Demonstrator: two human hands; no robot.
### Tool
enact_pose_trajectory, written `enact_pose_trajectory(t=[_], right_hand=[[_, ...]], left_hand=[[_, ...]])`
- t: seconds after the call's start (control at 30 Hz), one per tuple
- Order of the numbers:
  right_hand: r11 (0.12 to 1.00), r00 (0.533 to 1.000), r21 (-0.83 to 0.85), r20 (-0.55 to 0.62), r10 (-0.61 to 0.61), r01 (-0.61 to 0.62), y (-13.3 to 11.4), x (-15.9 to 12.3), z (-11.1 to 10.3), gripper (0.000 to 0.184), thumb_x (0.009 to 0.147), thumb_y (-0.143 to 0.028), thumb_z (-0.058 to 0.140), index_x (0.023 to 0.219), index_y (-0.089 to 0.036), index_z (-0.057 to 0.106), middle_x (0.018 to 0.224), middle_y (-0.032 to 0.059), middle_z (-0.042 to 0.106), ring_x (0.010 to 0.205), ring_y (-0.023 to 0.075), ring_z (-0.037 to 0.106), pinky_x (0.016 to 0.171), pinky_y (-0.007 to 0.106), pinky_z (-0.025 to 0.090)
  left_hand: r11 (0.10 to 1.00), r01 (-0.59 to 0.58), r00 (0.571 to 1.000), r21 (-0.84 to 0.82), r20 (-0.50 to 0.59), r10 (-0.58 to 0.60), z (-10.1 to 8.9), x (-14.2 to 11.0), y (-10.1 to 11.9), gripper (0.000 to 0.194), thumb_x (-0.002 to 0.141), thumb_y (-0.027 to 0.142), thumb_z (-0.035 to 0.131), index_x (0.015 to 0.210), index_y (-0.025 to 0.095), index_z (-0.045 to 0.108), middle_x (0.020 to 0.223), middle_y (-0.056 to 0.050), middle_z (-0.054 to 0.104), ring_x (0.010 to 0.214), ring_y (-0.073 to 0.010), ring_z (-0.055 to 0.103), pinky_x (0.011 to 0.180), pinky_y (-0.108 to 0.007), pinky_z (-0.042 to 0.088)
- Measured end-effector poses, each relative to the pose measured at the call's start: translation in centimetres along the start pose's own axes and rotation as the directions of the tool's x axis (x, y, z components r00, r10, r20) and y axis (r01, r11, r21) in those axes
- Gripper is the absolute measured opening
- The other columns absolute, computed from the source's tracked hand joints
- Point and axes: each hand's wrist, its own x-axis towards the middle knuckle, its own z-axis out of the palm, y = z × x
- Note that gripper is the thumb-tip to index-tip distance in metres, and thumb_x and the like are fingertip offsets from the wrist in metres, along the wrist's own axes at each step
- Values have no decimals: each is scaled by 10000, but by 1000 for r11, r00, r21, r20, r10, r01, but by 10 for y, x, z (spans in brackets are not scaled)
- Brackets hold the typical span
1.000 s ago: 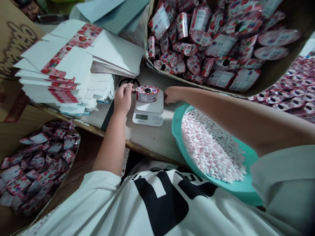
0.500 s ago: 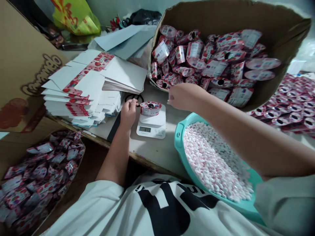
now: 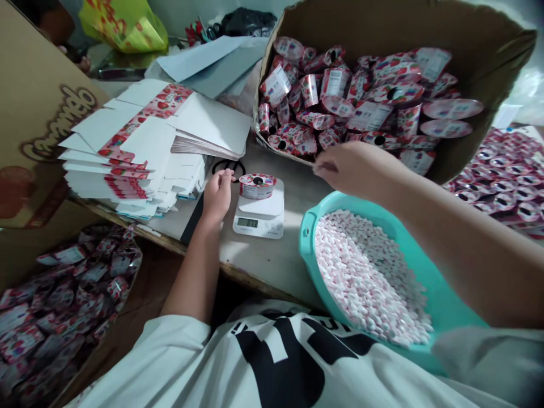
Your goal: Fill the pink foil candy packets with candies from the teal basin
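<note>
A small round strawberry-printed container (image 3: pixel 257 185) stands on a white digital scale (image 3: pixel 260 215) on the table. My left hand (image 3: pixel 217 195) rests beside the scale, its fingertips near the container's left side, fingers loosely curled and holding nothing I can see. My right hand (image 3: pixel 351 166) hovers above the far rim of a teal basin (image 3: pixel 310 226) full of small pink and white candies (image 3: pixel 365 277). Its fingers are pinched together, and what they hold, if anything, is hidden.
A large cardboard box (image 3: pixel 467 45) of strawberry-printed containers stands behind the basin. A stack of flat white cartons (image 3: pixel 140 141) lies at the left, black scissors (image 3: pixel 227 167) just behind the scale. Another box of packets (image 3: pixel 63 289) sits low left. More containers (image 3: pixel 505 181) cover the right.
My right hand has lifted from beside the scale and moved right, over the basin's far rim. My left hand stays by the container. The view has tilted up.
</note>
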Motion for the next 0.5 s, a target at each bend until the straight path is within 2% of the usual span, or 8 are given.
enact_pose_trajectory(t=[0.07, 0.1, 0.13, 0.17, 0.27, 0.33, 0.4, 0.5], right_hand=[[999, 982, 44, 190, -14, 5, 19, -33, 14, 187, 843, -256, 564, 881, -213, 742, 747, 35, 699, 659, 195, 625, 643, 312, 445], [994, 957, 110, 288, -36, 5, 26, -49, 25, 170, 808, -263, 623, 920, -218, 742, 807, 37, 715, 699, 207, 650, 685, 328, 482], [976, 923, 207, 362, -134, 60, 31, -65, 37, 251, 793, -286, 671, 1032, -242, 733, 979, 43, 726, 836, 228, 677, 780, 347, 508], [959, 904, 273, 388, -181, 75, 33, -79, 49, 334, 753, -303, 726, 1085, -268, 726, 1113, 44, 705, 958, 251, 677, 849, 360, 513], [932, 924, 359, 339, -177, 47, 32, -107, 77, 379, 778, -337, 723, 1153, -286, 713, 1271, 53, 640, 1149, 275, 621, 977, 362, 480], [925, 932, 379, 336, -134, -4, 28, -115, 84, 283, 827, -317, 662, 1101, -285, 729, 1194, 46, 680, 1102, 261, 643, 959, 352, 492], [919, 920, 392, 373, -118, -41, 26, -116, 83, 201, 850, -273, 605, 994, -281, 745, 1059, 31, 728, 992, 244, 675, 891, 344, 520], [926, 898, 374, 425, -117, -56, 26, -112, 77, 190, 845, -232, 561, 844, -264, 748, 892, 20, 749, 817, 224, 687, 752, 332, 536]], left_hand=[[1000, -2, 1000, 11, 11, 2, 0, 1, -1, 414, 970, 511, 436, 1000, 181, 683, 930, -68, 740, 909, -201, 670, 809, -300, 476], [1000, -6, 1000, 13, 15, 6, 1, 1, -2, 415, 969, 513, 437, 1004, 181, 683, 929, -65, 741, 900, -198, 671, 795, -295, 476], [1000, -10, 1000, 11, 13, 10, 1, 2, -3, 414, 969, 512, 438, 1005, 180, 683, 926, -63, 742, 894, -195, 672, 789, -291, 476], [1000, -17, 1000, 9, 10, 16, 1, 2, -4, 412, 968, 511, 442, 1006, 180, 684, 923, -61, 742, 892, -194, 672, 789, -288, 475], [999, -38, 999, 8, 16, 38, 2, 2, -4, 394, 963, 501, 464, 1000, 180, 690, 915, -60, 739, 884, -189, 673, 791, -284, 473], [999, -52, 998, 11, 25, 52, 2, 1, -5, 381, 959, 497, 477, 996, 185, 692, 912, -58, 737, 876, -185, 671, 797, -282, 474], [998, -68, 997, 13, 31, 68, 3, 1, -5, 371, 960, 493, 479, 996, 191, 691, 912, -53, 735, 882, -182, 668, 815, -277, 475], [997, -70, 997, 22, 34, 69, 3, 1, -5, 363, 961, 489, 476, 998, 196, 688, 911, -48, 732, 888, -178, 663, 831, -269, 478]])
